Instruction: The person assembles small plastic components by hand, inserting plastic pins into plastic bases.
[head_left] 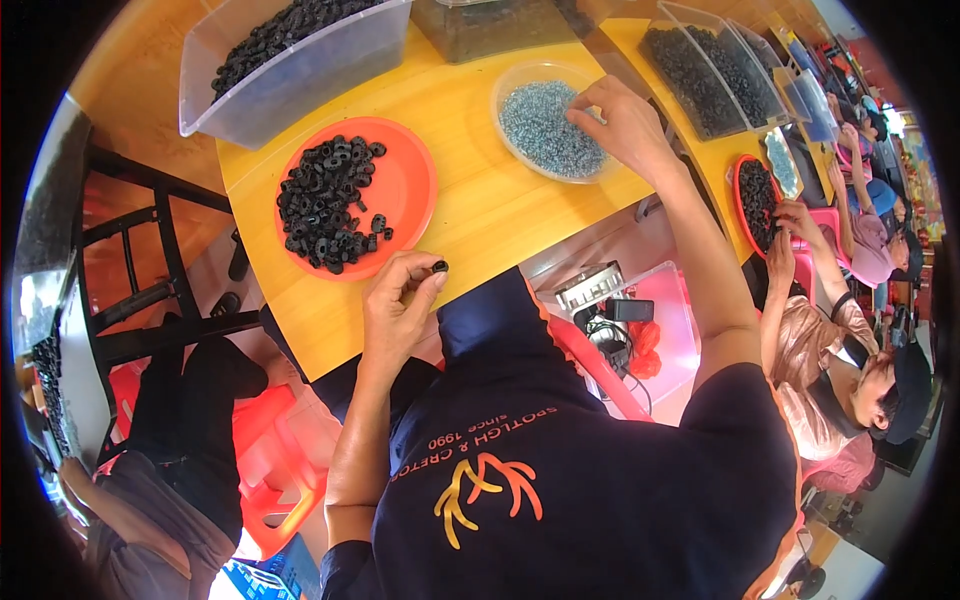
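Head view: left hand (pixel 400 300) at near edge of yellow table (pixel 480 200), fingertips pinched on one small black ring part (pixel 440 266). Orange plate (pixel 415 190) just beyond it, heaped with more black ring parts (pixel 325 200), mostly on its left half. Right hand (pixel 625 125) reaching over rim of clear round bowl (pixel 520 75), fingers curled narrow into the small grey metal bits (pixel 545 130); cannot tell whether anything is gripped. Right forearm crosses bowl's near-right rim and hides it. Clear bin (pixel 290 80) of black parts at far left of table, well apart from both hands. Dark-lined tray (pixel 700 70) of black parts on next table to the right. Further right, another person's hands (pixel 790 230) at a second orange plate (pixel 745 200). Pink bin (pixel 670 320) with a small device below table edge, between arms.
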